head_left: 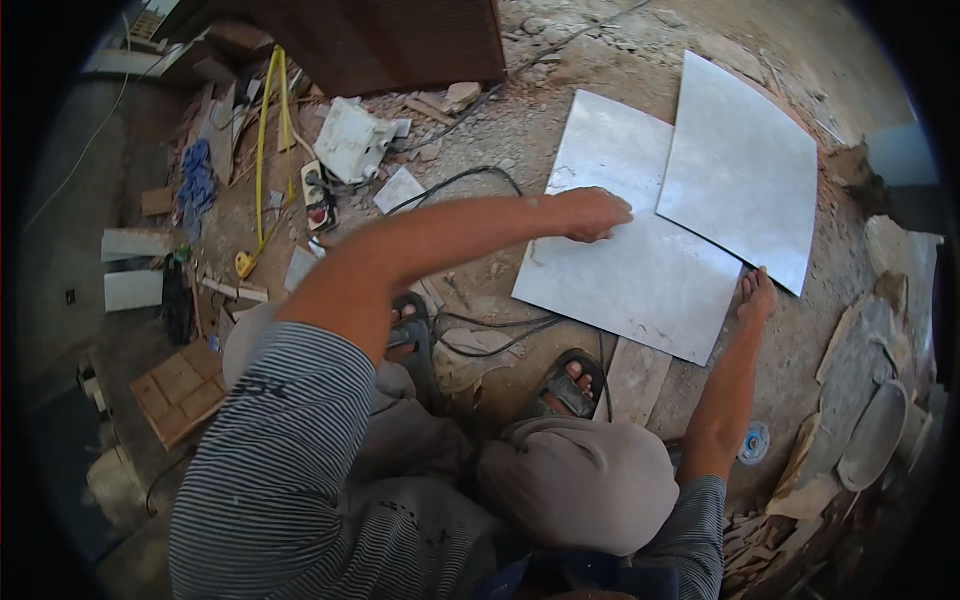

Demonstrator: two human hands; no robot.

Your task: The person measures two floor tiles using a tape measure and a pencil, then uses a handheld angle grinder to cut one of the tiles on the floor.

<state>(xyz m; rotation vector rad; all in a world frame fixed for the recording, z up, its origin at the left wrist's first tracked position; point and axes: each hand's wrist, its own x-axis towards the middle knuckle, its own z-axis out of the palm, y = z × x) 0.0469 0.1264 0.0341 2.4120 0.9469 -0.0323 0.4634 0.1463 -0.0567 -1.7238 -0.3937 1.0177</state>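
Two large light-grey tiles lie in front of me, one overlapping the other. The upper tile point(740, 165) sits askew over the right part of the lower tile point(620, 270), its near edge a little raised. My right hand point(758, 295) grips that edge near the tile's near corner, thumb on top. Over the lower tile, my left hand point(595, 214) is closed, fingers curled together; whether anything small is in them is hidden. Some grit and small marks show on the lower tile's surface.
A black cable point(470, 175) winds across the rubble to my feet. Left of it are a white box point(352, 140), a power strip point(320, 198) and a yellow tape measure point(262, 150). A blue disc point(754, 443) and a grey oval pan point(873, 435) lie at right.
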